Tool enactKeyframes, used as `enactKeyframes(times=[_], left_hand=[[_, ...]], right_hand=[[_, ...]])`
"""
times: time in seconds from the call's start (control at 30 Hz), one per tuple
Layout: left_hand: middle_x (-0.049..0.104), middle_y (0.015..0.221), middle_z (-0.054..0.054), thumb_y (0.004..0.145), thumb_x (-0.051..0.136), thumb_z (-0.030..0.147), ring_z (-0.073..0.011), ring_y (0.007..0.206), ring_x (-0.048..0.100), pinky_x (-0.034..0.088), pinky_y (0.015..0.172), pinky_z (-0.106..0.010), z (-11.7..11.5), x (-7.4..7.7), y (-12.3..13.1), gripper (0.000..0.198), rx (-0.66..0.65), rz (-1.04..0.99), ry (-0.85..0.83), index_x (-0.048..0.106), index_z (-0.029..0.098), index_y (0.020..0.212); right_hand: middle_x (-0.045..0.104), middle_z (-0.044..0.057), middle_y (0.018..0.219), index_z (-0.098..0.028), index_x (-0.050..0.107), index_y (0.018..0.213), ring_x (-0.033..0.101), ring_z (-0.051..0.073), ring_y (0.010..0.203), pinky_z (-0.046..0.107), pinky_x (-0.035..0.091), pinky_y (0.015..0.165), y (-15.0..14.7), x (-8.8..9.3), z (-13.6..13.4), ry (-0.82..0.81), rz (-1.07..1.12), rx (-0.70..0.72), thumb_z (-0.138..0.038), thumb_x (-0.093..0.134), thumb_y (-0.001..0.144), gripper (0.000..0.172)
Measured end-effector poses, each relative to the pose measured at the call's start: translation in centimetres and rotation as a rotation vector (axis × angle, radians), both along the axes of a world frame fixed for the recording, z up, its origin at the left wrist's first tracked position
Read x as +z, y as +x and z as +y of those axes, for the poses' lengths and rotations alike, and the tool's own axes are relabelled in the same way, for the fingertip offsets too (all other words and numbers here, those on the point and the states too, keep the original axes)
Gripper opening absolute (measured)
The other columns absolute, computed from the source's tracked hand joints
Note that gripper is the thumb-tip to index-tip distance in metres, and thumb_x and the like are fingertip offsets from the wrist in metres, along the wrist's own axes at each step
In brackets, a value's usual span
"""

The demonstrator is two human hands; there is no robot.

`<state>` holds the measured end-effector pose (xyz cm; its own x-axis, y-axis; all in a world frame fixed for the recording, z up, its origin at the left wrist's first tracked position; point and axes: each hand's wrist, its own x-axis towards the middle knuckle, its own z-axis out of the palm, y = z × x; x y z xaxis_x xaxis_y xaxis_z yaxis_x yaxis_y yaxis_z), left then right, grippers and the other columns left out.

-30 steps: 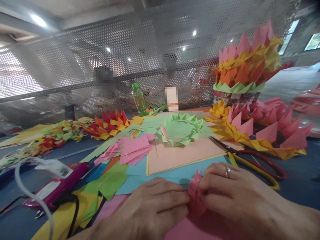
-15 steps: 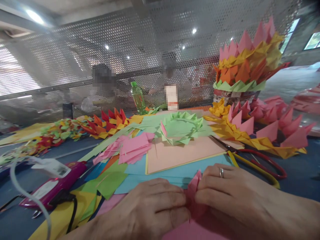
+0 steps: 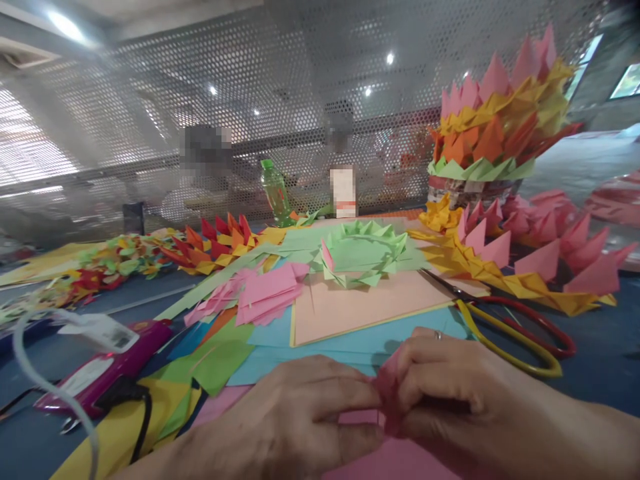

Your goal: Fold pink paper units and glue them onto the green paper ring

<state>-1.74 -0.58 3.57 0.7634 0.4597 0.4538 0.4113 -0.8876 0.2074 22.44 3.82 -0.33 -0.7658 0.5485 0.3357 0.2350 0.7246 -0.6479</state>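
Observation:
Low in the middle, a small folded piece of pink paper (image 3: pixel 389 375) is pinched between my two hands. My right hand (image 3: pixel 450 393), with a ring on one finger, grips it from the right with bent fingers. From the left, my left hand (image 3: pixel 310 407) holds its near edge between thumb and fingertips. The fingers cover most of the fold. Beneath them lies a larger pink sheet (image 3: pixel 395 463). Just beyond my hands are blue sheets (image 3: pixel 320 360) and a peach sheet (image 3: pixel 350 310), with a ring of folded green paper (image 3: pixel 367 280) behind.
Scissors (image 3: pixel 525 347) with red and yellow handles lie at right, near a tall folded-paper piece (image 3: pixel 500 133). Pink slips (image 3: pixel 270 293) lie left of centre. A purple power strip (image 3: pixel 110 367) with cables is at left. A green-capped bottle (image 3: pixel 274 193) stands before a perforated screen (image 3: pixel 300 80).
My right hand has rolled and its fingers have curled more around the pink piece. The pointed tip that stood up between my hands is now mostly covered. My left hand has barely moved.

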Motion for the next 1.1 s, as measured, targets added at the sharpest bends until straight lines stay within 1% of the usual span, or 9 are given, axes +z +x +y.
enactKeyframes(times=[0.1, 0.17, 0.23, 0.33, 0.5, 0.63, 0.8, 1.0, 1.1], left_hand=[[0.075, 0.102, -0.010, 0.108, 0.034, 0.025, -0.0166, 0.102, 0.070, 0.053, 0.099, -0.029, 0.9, -0.6, -0.3, 0.036, -0.024, 0.007, -0.022, 0.067, 0.012, 0.105], [0.076, 0.103, -0.009, 0.106, 0.042, 0.024, -0.0159, 0.103, 0.070, 0.053, 0.097, -0.024, 1.6, -1.1, -0.4, 0.028, -0.158, 0.021, -0.013, 0.068, 0.014, 0.103], [0.076, 0.105, -0.008, 0.106, 0.042, 0.026, -0.0163, 0.105, 0.070, 0.054, 0.096, -0.025, 1.9, -1.3, -0.4, 0.029, -0.197, -0.005, -0.028, 0.068, 0.015, 0.104], [0.076, 0.104, -0.010, 0.109, 0.033, 0.028, -0.0170, 0.105, 0.070, 0.052, 0.099, -0.028, 1.7, -1.0, -0.3, 0.038, -0.135, -0.045, -0.096, 0.067, 0.012, 0.106], [0.076, 0.103, -0.010, 0.109, 0.028, 0.029, -0.0182, 0.104, 0.069, 0.051, 0.100, -0.032, 0.9, -1.1, -0.4, 0.044, -0.139, -0.105, -0.110, 0.067, 0.010, 0.106], [0.076, 0.108, -0.009, 0.107, 0.035, 0.020, -0.0195, 0.107, 0.067, 0.049, 0.101, -0.034, 0.9, -1.7, -0.5, 0.035, -0.107, -0.073, -0.132, 0.068, 0.011, 0.109], [0.075, 0.109, -0.008, 0.098, 0.042, 0.007, -0.0191, 0.108, 0.066, 0.050, 0.099, -0.033, 0.8, -1.1, -0.3, 0.032, -0.086, -0.018, -0.178, 0.066, 0.013, 0.119], [0.073, 0.099, -0.006, 0.104, 0.043, 0.026, -0.0165, 0.090, 0.068, 0.056, 0.079, -0.025, 1.4, -1.8, -0.4, 0.027, -0.082, 0.031, -0.069, 0.069, 0.019, 0.112], [0.072, 0.095, -0.003, 0.105, 0.043, 0.026, -0.0135, 0.085, 0.067, 0.054, 0.076, -0.021, 1.4, -1.9, -0.4, 0.027, -0.083, 0.027, -0.034, 0.070, 0.020, 0.106]], right_hand=[[0.069, -0.002, 0.085, -0.022, 0.070, 0.083, 0.063, 0.011, 0.083, 0.025, 0.047, 0.078, -0.3, -0.5, -0.2, -0.045, -0.031, -0.081, -0.022, 0.064, 0.095, 0.013], [0.067, -0.003, 0.080, -0.023, 0.068, 0.082, 0.061, 0.012, 0.078, 0.026, 0.045, 0.077, -0.6, -0.5, -0.5, -0.041, -0.069, -0.134, -0.019, 0.064, 0.093, 0.012], [0.065, -0.004, 0.078, -0.023, 0.067, 0.081, 0.059, 0.012, 0.076, 0.027, 0.044, 0.077, -0.9, -0.5, -0.8, -0.030, -0.094, -0.180, -0.014, 0.063, 0.089, 0.013], [0.065, -0.005, 0.078, -0.024, 0.066, 0.081, 0.059, 0.012, 0.076, 0.027, 0.042, 0.078, -1.1, -0.4, -1.0, -0.022, -0.100, -0.232, -0.011, 0.064, 0.085, 0.013], [0.066, -0.007, 0.076, -0.024, 0.066, 0.079, 0.060, 0.011, 0.075, 0.025, 0.041, 0.077, -1.3, -0.3, -1.0, -0.038, -0.079, -0.275, -0.008, 0.067, 0.080, 0.016], [0.066, -0.007, 0.076, -0.025, 0.067, 0.080, 0.059, 0.010, 0.074, 0.024, 0.041, 0.074, -1.4, -0.3, -1.1, -0.033, -0.071, -0.291, -0.008, 0.067, 0.078, 0.017], [0.065, -0.007, 0.076, -0.024, 0.066, 0.079, 0.059, 0.010, 0.075, 0.024, 0.040, 0.076, -1.6, -0.2, -1.0, -0.047, -0.091, -0.290, -0.005, 0.065, 0.078, 0.019], [0.063, -0.007, 0.076, -0.024, 0.065, 0.078, 0.057, 0.011, 0.075, 0.024, 0.039, 0.075, -1.4, -0.2, -1.1, -0.061, -0.108, -0.300, -0.006, 0.067, 0.079, 0.018], [0.064, -0.007, 0.077, -0.024, 0.065, 0.079, 0.057, 0.011, 0.076, 0.025, 0.038, 0.077, -1.3, -0.3, -1.1, -0.066, -0.096, -0.287, -0.006, 0.066, 0.080, 0.019]])
